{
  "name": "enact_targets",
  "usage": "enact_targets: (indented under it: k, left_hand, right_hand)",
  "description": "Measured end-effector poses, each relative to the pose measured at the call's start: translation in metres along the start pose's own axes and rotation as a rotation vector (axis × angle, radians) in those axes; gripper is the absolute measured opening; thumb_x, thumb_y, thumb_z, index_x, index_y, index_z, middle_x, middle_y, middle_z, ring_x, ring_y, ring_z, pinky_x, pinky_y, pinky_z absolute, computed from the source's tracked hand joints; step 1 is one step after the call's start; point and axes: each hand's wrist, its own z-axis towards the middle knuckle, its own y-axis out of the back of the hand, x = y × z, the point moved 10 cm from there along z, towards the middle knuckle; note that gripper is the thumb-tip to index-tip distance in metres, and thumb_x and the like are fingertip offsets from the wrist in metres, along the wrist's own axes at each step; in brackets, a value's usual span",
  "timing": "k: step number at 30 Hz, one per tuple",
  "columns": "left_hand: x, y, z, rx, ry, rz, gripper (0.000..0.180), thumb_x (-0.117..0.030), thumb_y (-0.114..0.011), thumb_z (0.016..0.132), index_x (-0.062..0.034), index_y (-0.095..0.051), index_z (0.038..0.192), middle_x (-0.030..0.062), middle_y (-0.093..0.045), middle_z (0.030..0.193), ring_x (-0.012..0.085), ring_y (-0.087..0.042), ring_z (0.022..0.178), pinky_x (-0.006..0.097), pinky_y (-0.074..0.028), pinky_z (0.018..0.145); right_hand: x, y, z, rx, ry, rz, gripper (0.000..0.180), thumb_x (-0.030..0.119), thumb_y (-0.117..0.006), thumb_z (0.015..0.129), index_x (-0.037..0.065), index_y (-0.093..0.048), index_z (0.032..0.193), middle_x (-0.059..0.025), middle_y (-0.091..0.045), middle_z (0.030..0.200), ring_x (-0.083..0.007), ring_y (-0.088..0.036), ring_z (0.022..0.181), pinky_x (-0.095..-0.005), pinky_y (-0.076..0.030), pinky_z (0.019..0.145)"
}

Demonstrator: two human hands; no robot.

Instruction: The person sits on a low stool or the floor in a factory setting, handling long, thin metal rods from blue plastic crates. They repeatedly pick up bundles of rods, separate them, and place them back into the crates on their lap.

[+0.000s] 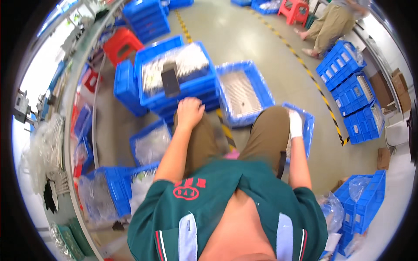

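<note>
Resting on the left knee (196, 145), seemingly for support, the left hand (190, 113) was seen empty, fingers loosely extended; by the right knee (271, 124), the grip of the right hand (296, 125) could not be told; blue crates (197, 88) were stacked ahead.

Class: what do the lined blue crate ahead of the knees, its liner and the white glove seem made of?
Crate: probably rigid plastic, smooth; evenly coloured walls.
Liner: likely thin clear plastic film, glossy; wrinkled, catching light at the rim.
White glove: perhaps fabric, matte; no shine shows, though blur hides any weave.
</note>
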Motion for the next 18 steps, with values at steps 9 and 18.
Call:
enact_targets:
  k: [9,18]
  left_hand:
    - [-0.042,0.015,0.011,0.015,-0.079,0.016,0.016,-0.027,-0.067,0.073,-0.0108,-0.066,0.076,0.0027,-0.063,0.085,0.0226,-0.056,0.093,0.039,-0.040,0.083]
    - [-0.072,0.035,-0.004,0.060,-0.119,0.085,0.018,-0.029,-0.068,0.071,-0.0130,-0.069,0.079,0.0013,-0.061,0.096,0.0230,-0.050,0.107,0.043,-0.033,0.095]
  right_hand:
    - [-0.155,-0.113,-0.202,0.572,-0.632,-0.168,0.040,0.035,-0.049,0.085,0.000,-0.062,0.101,-0.0287,-0.060,0.099,-0.0440,-0.057,0.095,-0.0473,-0.045,0.080]
    - [-0.124,-0.140,-0.257,0.853,-0.739,-0.163,0.041,0.036,-0.050,0.084,0.001,-0.063,0.101,-0.0276,-0.060,0.101,-0.0431,-0.056,0.097,-0.0467,-0.045,0.082]
